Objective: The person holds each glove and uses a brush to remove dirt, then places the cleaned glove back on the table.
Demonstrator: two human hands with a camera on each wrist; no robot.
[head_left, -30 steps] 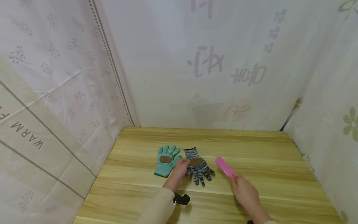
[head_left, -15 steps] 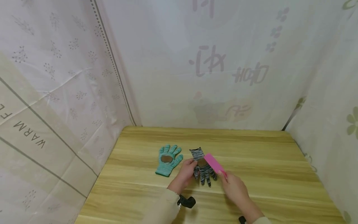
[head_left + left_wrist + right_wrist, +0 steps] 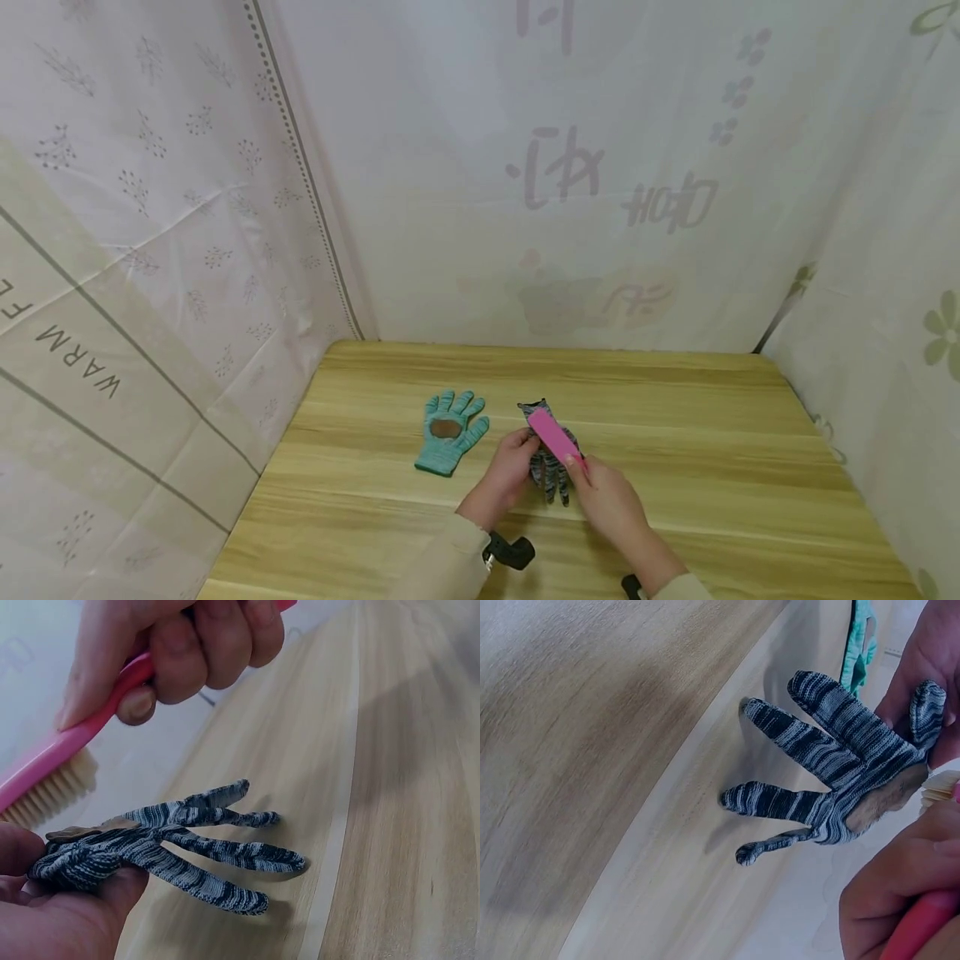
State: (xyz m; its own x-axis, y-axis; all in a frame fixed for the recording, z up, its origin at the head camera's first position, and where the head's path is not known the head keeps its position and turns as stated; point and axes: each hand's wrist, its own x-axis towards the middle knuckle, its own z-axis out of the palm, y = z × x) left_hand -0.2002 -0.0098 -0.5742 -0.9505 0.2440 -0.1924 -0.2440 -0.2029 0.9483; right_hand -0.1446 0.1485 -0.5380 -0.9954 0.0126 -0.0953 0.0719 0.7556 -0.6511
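A black-and-grey striped knit glove (image 3: 202, 855) with a brown patch (image 3: 889, 799) on it is pinched at its side by my left hand (image 3: 512, 467). Its fingers point toward me, raised a little off the table. My right hand (image 3: 611, 496) grips the handle of a pink brush (image 3: 553, 435), thumb laid along the back. The pale bristles (image 3: 52, 791) face down over the patch; whether they touch it I cannot tell. A teal glove (image 3: 450, 454) with a brown oval patch (image 3: 446, 428) lies flat to the left of my left hand.
The wood-grain table (image 3: 360, 517) runs back to a printed fabric curtain (image 3: 465, 208). More curtain (image 3: 172, 250) hangs along the left side and along the right. Each wrist wears a black camera mount (image 3: 512, 552).
My right hand has carried the brush leftward from beside the striped glove to above its patch. My left hand has moved slightly right with that glove. The teal glove stays put.
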